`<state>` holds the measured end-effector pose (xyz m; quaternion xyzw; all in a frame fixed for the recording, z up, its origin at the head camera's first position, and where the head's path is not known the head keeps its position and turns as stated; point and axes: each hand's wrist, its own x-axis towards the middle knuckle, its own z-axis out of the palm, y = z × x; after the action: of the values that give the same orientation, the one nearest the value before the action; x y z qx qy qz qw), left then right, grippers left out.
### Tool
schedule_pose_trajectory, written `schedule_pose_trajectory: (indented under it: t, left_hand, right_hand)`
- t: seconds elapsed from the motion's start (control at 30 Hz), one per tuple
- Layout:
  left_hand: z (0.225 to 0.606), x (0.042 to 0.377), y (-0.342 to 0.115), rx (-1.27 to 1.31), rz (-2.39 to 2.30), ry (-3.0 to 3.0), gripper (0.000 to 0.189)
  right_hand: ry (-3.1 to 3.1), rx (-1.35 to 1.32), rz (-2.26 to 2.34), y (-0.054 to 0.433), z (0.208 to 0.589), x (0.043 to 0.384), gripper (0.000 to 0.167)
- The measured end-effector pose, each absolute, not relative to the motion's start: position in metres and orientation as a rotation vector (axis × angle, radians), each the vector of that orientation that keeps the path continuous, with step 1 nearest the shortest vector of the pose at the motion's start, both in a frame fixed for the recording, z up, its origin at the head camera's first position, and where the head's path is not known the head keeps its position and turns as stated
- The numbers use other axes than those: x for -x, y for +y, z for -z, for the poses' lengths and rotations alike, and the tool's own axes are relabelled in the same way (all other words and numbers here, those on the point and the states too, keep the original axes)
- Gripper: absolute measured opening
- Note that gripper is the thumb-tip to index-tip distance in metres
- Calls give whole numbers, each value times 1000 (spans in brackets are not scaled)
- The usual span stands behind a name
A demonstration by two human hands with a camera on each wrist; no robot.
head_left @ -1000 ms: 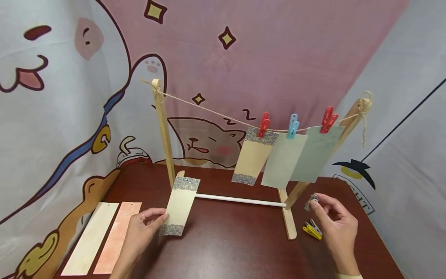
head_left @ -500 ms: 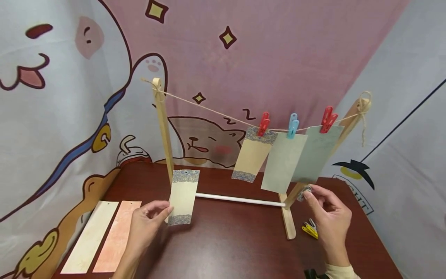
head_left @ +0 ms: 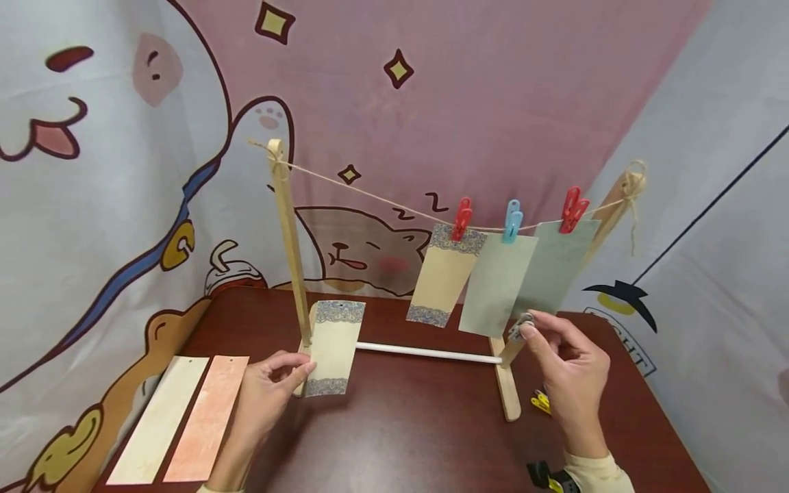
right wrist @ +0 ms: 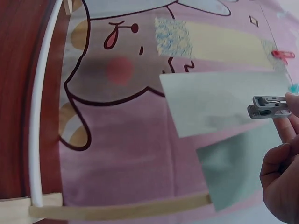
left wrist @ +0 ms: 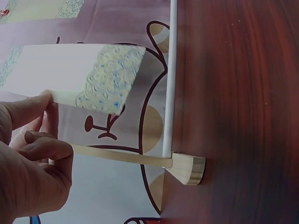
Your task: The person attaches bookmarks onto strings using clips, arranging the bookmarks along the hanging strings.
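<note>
My left hand [head_left: 271,390] pinches the left edge of a cream paper bookmark [head_left: 335,349] with blue-patterned bands at both ends and a small hole near its top. It holds the bookmark upright over the table, in front of the stand's left post. Grey in colour, a small clothespin [right wrist: 267,107] sits between the thumb and fingers of my right hand [head_left: 573,373], just below the hanging papers. On the twine line [head_left: 370,197] hang a banded bookmark [head_left: 444,277] under a red clothespin, a pale green card [head_left: 498,284] under a blue one, and a greener card [head_left: 553,263] under another red one.
The wooden stand has a left post [head_left: 288,239], a right post and a white rod [head_left: 425,352] low between them. Two strips, one cream [head_left: 160,421] and one orange-pink [head_left: 206,421], lie at the table's left. Yellow clothespins [head_left: 540,402] lie beside the right foot, partly hidden by my hand.
My left hand has raised the bookmark and shifted it slightly right. My right hand has moved up and left with the grey clothespin, toward the hanging cards.
</note>
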<state>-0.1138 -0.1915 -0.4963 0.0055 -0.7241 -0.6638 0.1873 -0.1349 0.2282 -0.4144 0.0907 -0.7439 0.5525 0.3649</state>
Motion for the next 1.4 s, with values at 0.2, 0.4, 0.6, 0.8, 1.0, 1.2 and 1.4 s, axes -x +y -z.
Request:
schedule_pose_trajectory:
  t: [0.2, 0.4, 0.6, 0.8, 1.0, 1.2, 1.4]
  left_hand:
    - [493, 116, -187, 14, 1862, -2061, 7]
    - [483, 119, -184, 6, 1859, -2074, 8]
    - [474, 127, -182, 36, 1869, -2075, 9]
    - [467, 130, -177, 14, 1892, -2062, 6]
    - [463, 134, -173, 66, 1886, -2044, 6]
    - [456, 139, -167, 109, 1895, -2022, 6]
    - [448, 148, -158, 168, 1916, -2015, 6]
  right_hand:
    - [-1906, -272, -1445, 217, 405, 137, 29]
    - [-1879, -261, -1501, 209, 402, 139, 27]
    - [-1664, -396, -1732, 200, 399, 148, 24]
    - [-1639, -455, -1842, 185, 386, 150, 24]
    - [-1562, -539, -1875, 171, 375, 154, 24]
    - [-1513, -577, -1915, 158, 362, 157, 23]
    - [-1488, -583, -1956, 148, 351, 157, 24]
